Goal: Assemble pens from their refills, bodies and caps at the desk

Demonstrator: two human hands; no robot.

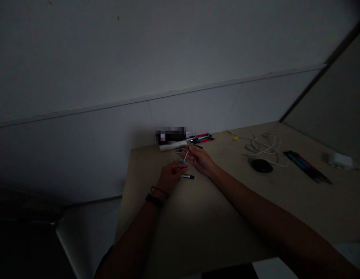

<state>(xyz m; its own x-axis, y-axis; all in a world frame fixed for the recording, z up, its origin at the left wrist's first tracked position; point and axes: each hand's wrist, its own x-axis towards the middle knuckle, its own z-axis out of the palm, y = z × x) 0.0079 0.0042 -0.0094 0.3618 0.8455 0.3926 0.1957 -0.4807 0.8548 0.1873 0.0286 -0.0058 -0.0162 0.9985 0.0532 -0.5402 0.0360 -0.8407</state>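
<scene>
Close together above the desk, my two hands meet around a thin white stick [186, 155], which looks like a pen refill. The thumb and a finger of my right hand [200, 159] pinch its upper end, the other fingers loosely curved. My left hand [170, 173] is closed at the lower end, where a small light-blue part [183, 162] and a red piece [174, 169] show between the fingers; the dim light hides their exact kind. Just below the fingertips lies a black-and-white pen [188, 176] on the desk.
Several red, blue and black pens [204, 138] lie by the wall, beside a white box-like bar [173, 145] and a dark object [172, 137]. To the right are a coiled white cable [265, 149], a black mouse [261, 166] and a dark flat bundle [306, 166].
</scene>
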